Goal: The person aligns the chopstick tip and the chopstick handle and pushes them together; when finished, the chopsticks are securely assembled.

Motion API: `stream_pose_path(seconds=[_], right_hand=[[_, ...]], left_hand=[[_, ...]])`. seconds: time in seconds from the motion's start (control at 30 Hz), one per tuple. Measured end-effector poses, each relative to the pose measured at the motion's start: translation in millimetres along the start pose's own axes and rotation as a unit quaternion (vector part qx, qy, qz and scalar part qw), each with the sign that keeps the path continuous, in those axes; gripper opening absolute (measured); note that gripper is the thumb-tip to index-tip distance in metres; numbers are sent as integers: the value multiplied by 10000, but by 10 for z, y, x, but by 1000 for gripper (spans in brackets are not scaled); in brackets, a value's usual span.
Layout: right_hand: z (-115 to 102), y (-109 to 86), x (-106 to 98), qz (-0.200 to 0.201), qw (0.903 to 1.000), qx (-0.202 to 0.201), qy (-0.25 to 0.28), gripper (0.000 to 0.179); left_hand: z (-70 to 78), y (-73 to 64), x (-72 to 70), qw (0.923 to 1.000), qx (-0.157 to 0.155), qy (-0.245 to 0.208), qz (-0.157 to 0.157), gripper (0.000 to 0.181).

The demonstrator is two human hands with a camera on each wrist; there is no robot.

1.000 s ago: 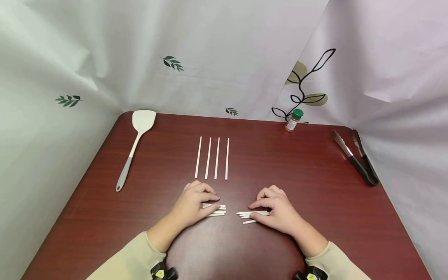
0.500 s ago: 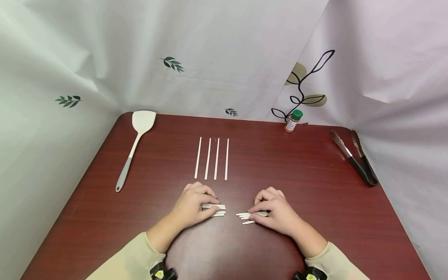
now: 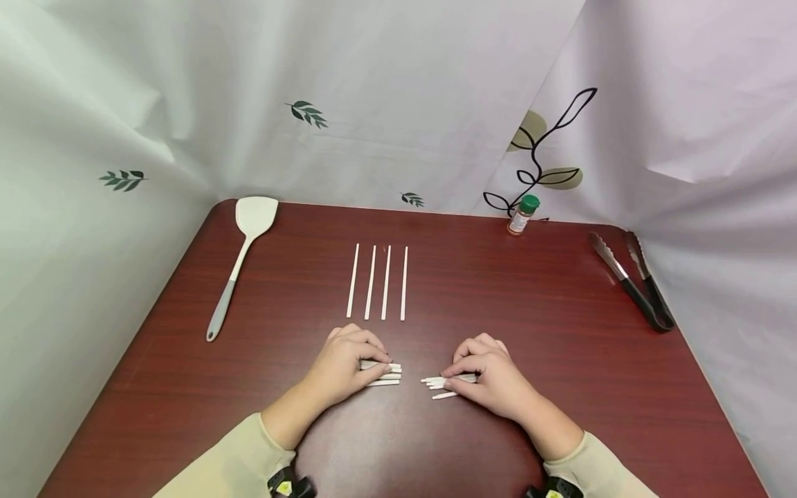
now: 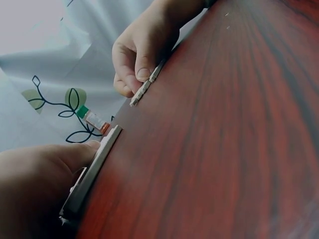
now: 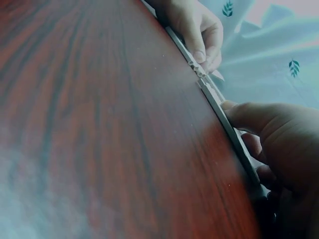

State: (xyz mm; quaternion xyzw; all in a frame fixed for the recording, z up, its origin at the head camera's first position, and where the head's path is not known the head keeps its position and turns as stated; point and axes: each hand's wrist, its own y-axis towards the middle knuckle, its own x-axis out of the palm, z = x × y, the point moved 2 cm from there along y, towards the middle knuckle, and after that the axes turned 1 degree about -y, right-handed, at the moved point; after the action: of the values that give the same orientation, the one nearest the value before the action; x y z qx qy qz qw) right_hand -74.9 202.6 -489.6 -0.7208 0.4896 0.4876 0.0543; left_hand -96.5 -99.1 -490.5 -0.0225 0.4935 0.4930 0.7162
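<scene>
Several thin white sticks [image 3: 395,375] lie in a small bunch under my left hand [image 3: 344,363], whose thumb and fingers pinch them on the table. My right hand [image 3: 492,373] pinches a second bunch of white sticks [image 3: 431,381]; one stick [image 3: 441,396] lies slightly apart on its near side. A short gap separates the two bunches, their ends facing each other. Palms and fingers hide the outer ends. In the right wrist view, the ends of the left bunch [image 5: 198,69] look round. Beyond my left hand, several more white sticks [image 3: 385,282] lie spaced side by side.
A white spatula [image 3: 255,218] with a grey handle lies at the left. At the back stands a small green-capped bottle [image 3: 522,215]. Black-handled tongs [image 3: 641,294] lie spread at the right edge of the dark red table [image 3: 529,297]. Pale curtains [image 3: 386,138] surround the far sides.
My right hand's index finger has come down slightly onto its bunch of white sticks. The left hand's fingers have also lowered a little; both bunches stay in place.
</scene>
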Motion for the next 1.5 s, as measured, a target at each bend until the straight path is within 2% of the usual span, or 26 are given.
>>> stream_pose_path(seconds=[0.27, 0.53, 0.8, 1.2, 1.33, 1.5], right_hand=[[-33, 17, -19, -119, 9990, 429, 70, 21], [-69, 9, -26, -304, 9967, 707, 272, 13], [-73, 17, -25, -271, 9974, 632, 200, 21], [-67, 6, -15, -199, 9982, 556, 126, 19], [-45, 7, -3, -11, 9989, 463, 21, 15], [-55, 47, 33, 141, 9993, 292, -177, 8]], left_hand=[[0, 7, 6, 9994, -290, -30, -167, 8], [12, 6, 7, 9992, -340, 1, -186, 10], [16, 12, 15, 9995, -311, 35, -12, 13], [11, 17, 19, 9995, -167, -101, 252, 15], [16, 20, 20, 9992, -101, -260, 294, 15], [11, 18, 26, 9968, 108, -666, 430, 14]])
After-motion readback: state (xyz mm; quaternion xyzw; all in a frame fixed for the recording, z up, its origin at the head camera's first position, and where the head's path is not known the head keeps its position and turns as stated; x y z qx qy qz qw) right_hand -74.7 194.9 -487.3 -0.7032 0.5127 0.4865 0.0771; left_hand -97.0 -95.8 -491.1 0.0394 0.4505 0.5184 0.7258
